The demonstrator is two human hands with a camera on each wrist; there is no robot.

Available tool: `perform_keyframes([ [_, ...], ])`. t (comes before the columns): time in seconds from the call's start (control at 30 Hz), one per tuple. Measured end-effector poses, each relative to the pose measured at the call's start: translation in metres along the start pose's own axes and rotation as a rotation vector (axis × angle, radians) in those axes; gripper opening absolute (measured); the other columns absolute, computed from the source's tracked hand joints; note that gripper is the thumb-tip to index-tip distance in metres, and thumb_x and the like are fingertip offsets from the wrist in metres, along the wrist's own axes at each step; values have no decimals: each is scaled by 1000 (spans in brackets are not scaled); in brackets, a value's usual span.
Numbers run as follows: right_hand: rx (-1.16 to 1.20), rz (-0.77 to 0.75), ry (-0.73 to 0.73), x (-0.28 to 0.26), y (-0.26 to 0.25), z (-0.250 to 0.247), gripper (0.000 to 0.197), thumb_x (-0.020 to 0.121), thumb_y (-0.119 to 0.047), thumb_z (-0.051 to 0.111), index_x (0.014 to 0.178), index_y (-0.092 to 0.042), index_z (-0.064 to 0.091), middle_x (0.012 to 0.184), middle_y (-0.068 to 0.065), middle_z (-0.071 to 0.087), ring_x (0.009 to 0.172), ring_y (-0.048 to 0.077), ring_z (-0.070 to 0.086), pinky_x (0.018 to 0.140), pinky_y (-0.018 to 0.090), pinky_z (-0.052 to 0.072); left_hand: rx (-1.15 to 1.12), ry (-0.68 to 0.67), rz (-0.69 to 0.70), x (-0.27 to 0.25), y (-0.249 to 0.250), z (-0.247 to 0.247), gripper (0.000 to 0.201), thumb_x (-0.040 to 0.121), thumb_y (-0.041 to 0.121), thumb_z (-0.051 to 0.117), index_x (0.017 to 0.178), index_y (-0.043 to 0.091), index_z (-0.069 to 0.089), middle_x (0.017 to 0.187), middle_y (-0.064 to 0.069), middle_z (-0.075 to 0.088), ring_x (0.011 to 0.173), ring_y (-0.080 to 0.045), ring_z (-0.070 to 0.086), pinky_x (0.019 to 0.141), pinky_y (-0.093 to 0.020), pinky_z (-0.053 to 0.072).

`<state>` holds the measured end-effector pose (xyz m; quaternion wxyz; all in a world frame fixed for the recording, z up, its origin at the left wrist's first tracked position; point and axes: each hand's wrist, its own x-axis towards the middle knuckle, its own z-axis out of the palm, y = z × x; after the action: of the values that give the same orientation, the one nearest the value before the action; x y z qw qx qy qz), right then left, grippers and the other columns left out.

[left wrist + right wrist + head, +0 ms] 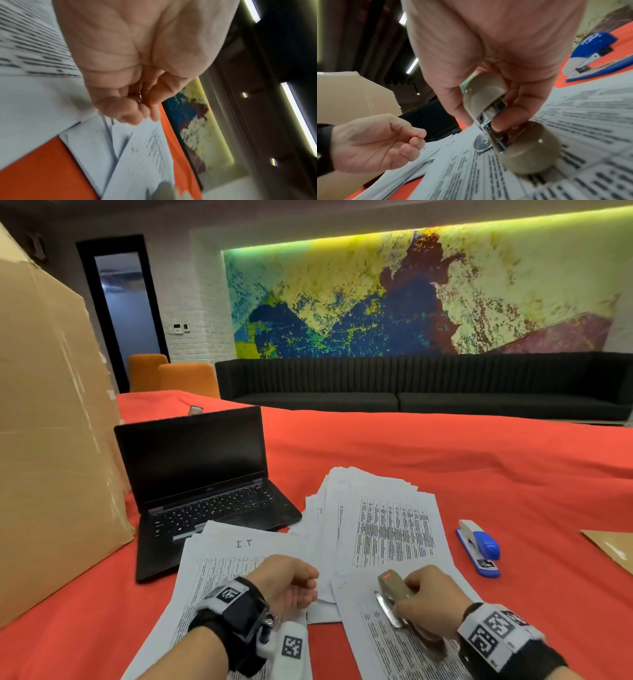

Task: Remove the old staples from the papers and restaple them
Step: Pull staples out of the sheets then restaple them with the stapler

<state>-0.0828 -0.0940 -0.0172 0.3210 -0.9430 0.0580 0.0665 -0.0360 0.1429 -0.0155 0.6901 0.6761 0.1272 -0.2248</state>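
Observation:
A beige stapler (394, 585) stands tilted on a printed paper set (380, 642) at the lower right. My right hand (407, 599) grips it, and its metal tip touches the sheet. In the right wrist view the stapler (482, 93) gapes open over the paper (573, 121), with the fingers of my right hand (488, 121) round its metal arm. My left hand (310, 585) hovers over another set marked "I.T" (219, 563) with thumb and fingertips pinched together. A small glint of metal, seemingly a staple (140, 96), shows inside my left hand (142, 108).
A loose pile of printed papers (383, 529) lies behind both hands. A blue stapler (479, 546) sits to the right on the red cloth. An open laptop (205, 474) and a big cardboard box (51, 440) stand at the left. A brown envelope (613, 546) lies at the right edge.

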Motion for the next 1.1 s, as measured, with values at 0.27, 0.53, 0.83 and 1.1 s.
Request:
perform_keyframes([
  [0.27,0,-24,-93,16,-15,8,11,76,-25,61,74,-14,64,64,-2,59,54,8,56,46,17,40,978,76,130,31,5,30,27,85,26,62,62,16,52,58,1,49,47,-10,45,43,-18,35],
  [0.53,-86,-40,-121,26,-28,22,12,73,-19,57,80,-12,65,66,-1,57,58,12,55,48,17,41,1161,72,136,40,-1,35,25,79,32,73,84,13,59,80,-4,60,76,-19,57,76,-31,53],
  [0.83,58,-31,-75,40,-24,25,13,81,-19,55,69,-15,54,59,-2,52,50,11,51,46,20,40,1259,66,168,48,-1,35,26,80,33,73,87,12,61,84,-5,64,89,-22,67,86,-33,55],
  [1.1,-85,63,-62,31,23,-15,24,66,-25,57,82,-12,69,65,-1,62,55,12,57,50,21,45,1124,18,281,54,6,37,49,77,31,75,120,19,56,123,1,48,104,-16,56,84,-27,51],
])
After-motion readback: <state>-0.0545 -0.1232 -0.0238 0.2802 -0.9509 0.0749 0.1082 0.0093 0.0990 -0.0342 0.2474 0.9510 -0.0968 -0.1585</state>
